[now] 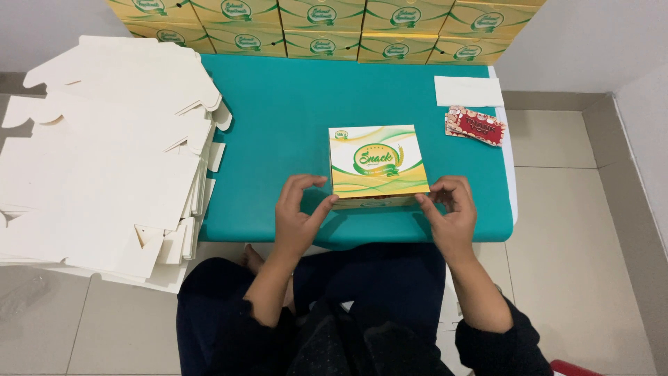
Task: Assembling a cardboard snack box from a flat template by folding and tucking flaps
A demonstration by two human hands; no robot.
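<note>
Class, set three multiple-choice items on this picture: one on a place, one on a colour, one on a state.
1. Where does the stack of flat cardboard blanks lie?
A. at the table's left end
B. at its right end
C. on the person's lap

2. What colour is the table?
A. red
B. teal
C. black

3. What state is the snack box in?
A. flattened
B. lid open
C. closed

Answers: 1 A, the blanks overhang the left end. 2 B, the bare top is teal. 3 C, its lid lies flat, with the left hand and right hand at its front corners.
</note>
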